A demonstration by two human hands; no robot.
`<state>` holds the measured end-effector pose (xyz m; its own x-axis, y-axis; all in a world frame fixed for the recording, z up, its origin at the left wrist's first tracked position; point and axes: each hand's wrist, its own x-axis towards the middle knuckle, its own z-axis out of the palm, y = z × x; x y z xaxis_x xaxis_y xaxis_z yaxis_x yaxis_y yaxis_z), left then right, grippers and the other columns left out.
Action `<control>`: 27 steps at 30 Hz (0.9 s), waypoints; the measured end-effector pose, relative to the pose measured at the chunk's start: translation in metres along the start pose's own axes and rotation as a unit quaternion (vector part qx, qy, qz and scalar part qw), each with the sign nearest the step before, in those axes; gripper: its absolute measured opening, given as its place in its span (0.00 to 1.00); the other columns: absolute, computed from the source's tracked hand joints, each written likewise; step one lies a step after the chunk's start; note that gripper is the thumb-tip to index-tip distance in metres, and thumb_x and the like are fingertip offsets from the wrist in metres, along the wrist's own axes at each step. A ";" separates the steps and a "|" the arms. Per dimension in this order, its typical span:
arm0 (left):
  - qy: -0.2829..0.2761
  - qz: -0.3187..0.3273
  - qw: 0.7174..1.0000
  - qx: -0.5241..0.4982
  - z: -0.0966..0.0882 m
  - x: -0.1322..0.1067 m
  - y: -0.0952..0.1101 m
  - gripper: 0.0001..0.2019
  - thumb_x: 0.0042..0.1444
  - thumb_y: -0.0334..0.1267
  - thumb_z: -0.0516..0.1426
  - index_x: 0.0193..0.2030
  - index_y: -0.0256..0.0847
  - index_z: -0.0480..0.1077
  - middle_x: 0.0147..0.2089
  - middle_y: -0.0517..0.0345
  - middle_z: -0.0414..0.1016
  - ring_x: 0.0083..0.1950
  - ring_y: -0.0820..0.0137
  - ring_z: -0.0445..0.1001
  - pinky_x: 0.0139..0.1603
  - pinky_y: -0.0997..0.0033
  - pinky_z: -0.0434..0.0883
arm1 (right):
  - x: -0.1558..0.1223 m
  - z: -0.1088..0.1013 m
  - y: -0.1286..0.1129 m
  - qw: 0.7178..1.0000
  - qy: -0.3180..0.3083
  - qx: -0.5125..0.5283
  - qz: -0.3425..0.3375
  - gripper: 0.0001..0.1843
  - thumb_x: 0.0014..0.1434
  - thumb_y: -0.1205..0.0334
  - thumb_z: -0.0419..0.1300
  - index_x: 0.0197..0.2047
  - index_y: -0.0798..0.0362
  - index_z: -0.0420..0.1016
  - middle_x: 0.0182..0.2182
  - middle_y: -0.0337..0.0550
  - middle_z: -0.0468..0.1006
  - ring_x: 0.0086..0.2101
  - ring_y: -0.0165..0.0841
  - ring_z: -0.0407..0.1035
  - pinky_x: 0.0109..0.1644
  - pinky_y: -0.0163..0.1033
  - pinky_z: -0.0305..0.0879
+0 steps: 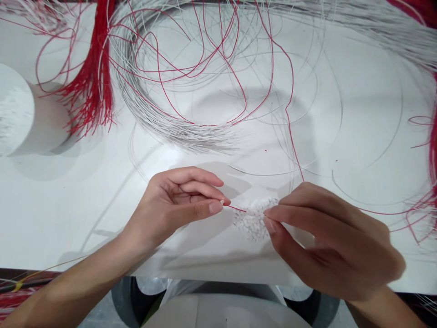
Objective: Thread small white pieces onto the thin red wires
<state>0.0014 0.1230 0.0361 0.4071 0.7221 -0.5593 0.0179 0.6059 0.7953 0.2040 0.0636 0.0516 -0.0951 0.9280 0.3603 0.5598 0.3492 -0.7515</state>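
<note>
My left hand (180, 205) is closed in a pinch, thumb against forefinger, on a small white plastic piece (221, 202) that looks like a connector. A short length of red wire (237, 209) sticks out from those fingertips toward the right. My right hand (336, 241) is closed too, thumb and forefinger pressed together near the wire's end. Another stretch of red wire (295, 150) runs down from the top and goes behind this hand; what lies between its fingertips is mostly hidden. Below and between both hands lies a pile of tiny white pieces (251, 225).
A large coil of white wires (164, 118) curves across the back of the white table (109, 196). Left of it hangs a bundle of red wires (100, 86), beside a white container (48, 120). More red wires (433, 150) lie along the right edge.
</note>
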 end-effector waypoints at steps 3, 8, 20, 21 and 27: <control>0.005 -0.005 1.000 0.005 0.000 0.000 0.000 0.09 0.43 0.28 0.67 0.33 0.41 0.76 0.28 0.61 0.81 0.28 0.73 0.79 0.30 0.82 0.76 | 0.001 0.000 0.000 1.000 -0.002 -0.007 0.003 0.09 0.51 0.78 0.58 0.31 0.55 0.72 0.22 0.39 0.72 0.25 0.29 0.67 0.24 0.33 0.65; 0.013 -0.007 1.000 0.012 0.000 -0.001 0.000 0.09 0.43 0.28 0.67 0.33 0.41 0.76 0.28 0.61 0.81 0.28 0.72 0.79 0.30 0.81 0.76 | 0.000 0.001 0.000 1.000 0.004 -0.016 0.001 0.09 0.50 0.78 0.59 0.30 0.54 0.73 0.22 0.39 0.72 0.25 0.29 0.68 0.24 0.34 0.66; 0.033 0.043 0.995 0.084 0.008 -0.007 0.005 0.09 0.45 0.28 0.65 0.35 0.41 0.74 0.30 0.61 0.81 0.31 0.70 0.80 0.33 0.77 0.77 | 0.001 0.001 -0.002 0.999 -0.040 -0.015 0.005 0.10 0.51 0.79 0.57 0.26 0.55 0.71 0.22 0.39 0.71 0.25 0.28 0.66 0.26 0.33 0.66; 0.031 0.049 0.995 0.087 0.008 -0.008 0.005 0.09 0.45 0.28 0.65 0.35 0.41 0.74 0.30 0.61 0.81 0.31 0.69 0.79 0.33 0.76 0.77 | 0.001 0.001 -0.001 0.999 -0.042 -0.014 0.002 0.10 0.51 0.79 0.57 0.26 0.55 0.71 0.22 0.39 0.71 0.25 0.28 0.66 0.26 0.33 0.65; 0.024 0.064 0.994 0.089 0.008 -0.007 0.004 0.09 0.46 0.29 0.65 0.36 0.42 0.74 0.31 0.60 0.81 0.31 0.68 0.79 0.33 0.72 0.78 | 0.001 0.001 0.000 0.998 -0.054 -0.010 -0.001 0.10 0.51 0.79 0.57 0.26 0.55 0.71 0.22 0.40 0.71 0.24 0.28 0.66 0.25 0.33 0.65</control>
<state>0.0058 0.1174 0.0453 0.3724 0.8067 -0.4589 0.1327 0.4431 0.8866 0.2026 0.0644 0.0513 -0.1845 0.9363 0.2988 0.5762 0.3493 -0.7389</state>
